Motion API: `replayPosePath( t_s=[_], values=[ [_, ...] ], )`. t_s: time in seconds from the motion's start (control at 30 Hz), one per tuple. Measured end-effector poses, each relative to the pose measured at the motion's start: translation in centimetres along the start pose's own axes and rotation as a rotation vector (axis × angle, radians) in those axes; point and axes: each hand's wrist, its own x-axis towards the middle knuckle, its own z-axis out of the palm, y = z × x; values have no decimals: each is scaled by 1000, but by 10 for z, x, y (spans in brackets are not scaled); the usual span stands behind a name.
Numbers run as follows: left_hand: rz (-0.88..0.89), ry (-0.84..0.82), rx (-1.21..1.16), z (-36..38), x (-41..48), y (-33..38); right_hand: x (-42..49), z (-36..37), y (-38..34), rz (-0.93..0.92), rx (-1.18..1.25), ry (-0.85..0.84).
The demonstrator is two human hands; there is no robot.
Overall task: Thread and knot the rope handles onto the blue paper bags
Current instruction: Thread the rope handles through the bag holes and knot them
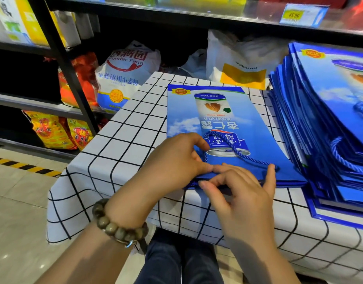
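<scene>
Item 1, your left hand (177,160): fingers curled, pinching the near top edge of the flat blue paper bag (223,124) on the checked bench (119,144).

Item 2, that bag: one blue rope handle (233,149) already loops across its upper face; both ends run to the top edge. Whether they are knotted inside you cannot tell.

Item 3, your right hand (241,193): fingertips working into the bag's mouth, parting the edge, index finger touching the rope's end.

Item 4, stack of blue bags (328,128), far right: handles show on some. This bag's underside handle is probably outstanding.
</scene>
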Motion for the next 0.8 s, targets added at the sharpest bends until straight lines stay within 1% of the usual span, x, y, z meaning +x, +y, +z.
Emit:
replayPosePath(
  t_s=[0.07,0.13,0.2,0.27,0.33,0.4,0.43,0.5,0.57,0.6,0.67,0.7,0.73,0.8],
  values=[
    [9,37,22,3,3,-1,0,-1,2,-9,12,-2],
    [13,170,47,1,8,-4,1,-2,5,-38,-11,-17],
    [3,305,6,-2,14,-7,2,-2,7,-90,-59,-42],
    [-8,326,-51,-2,16,-9,3,-3,9,-118,-82,-62],
    [-8,290,-36,0,14,-13,5,-5,11,-158,-106,-67],
    [-1,297,-5,-4,12,-19,10,-5,14,-249,-175,-76],
    [-4,312,-27,-7,12,-21,12,-5,16,-312,-223,-78],
    [-49,334,-214,-14,13,-26,18,-5,17,-411,-295,-55],
    [-153,357,-504,-18,10,-26,25,-8,15,-417,-298,29],
    [-209,331,-677,-19,9,-24,27,-10,14,-406,-280,81],
    [-273,173,-1017,-21,7,-18,30,-11,8,-414,-235,141],
    [-288,94,-1133,-22,7,-14,29,-11,5,-440,-211,135],
    [-288,50,-1170,-23,7,-12,26,-9,3,-469,-191,109],
    [-268,40,-1088,-25,7,-8,22,-9,-1,-474,-150,17]
  ],
)
